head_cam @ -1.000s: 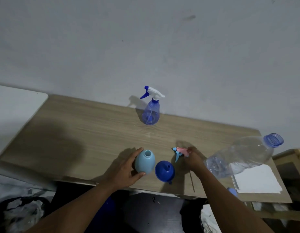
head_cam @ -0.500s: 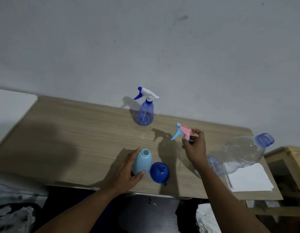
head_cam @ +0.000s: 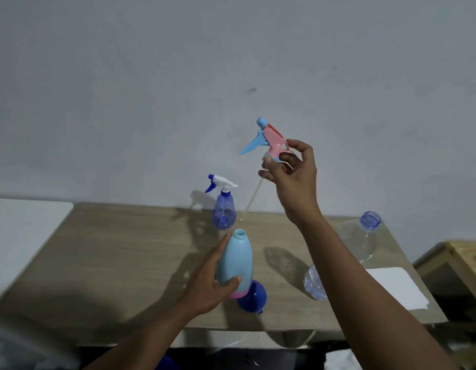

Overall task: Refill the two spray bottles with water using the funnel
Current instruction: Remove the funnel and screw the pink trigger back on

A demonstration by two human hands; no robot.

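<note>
On the wooden table [head_cam: 124, 257], a big clear water bottle [head_cam: 362, 244] sits by my right arm. My left hand [head_cam: 212, 284] curls its fingers round the open light blue bottle [head_cam: 235, 260] near the front. The purple spray bottle [head_cam: 224, 209] stands at the back. The dark blue funnel [head_cam: 254, 297] lies just beside the light blue bottle. My right hand [head_cam: 293, 169] pinches the pink spray top [head_cam: 271, 140] up high, with its thin tube [head_cam: 251, 201] hanging just above the open neck.

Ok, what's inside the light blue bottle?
The bottle, held by the left hand, shows only an open mouth. The sprayer in the right hand hangs above, its tube outside. Opaque walls hide any water.
</note>
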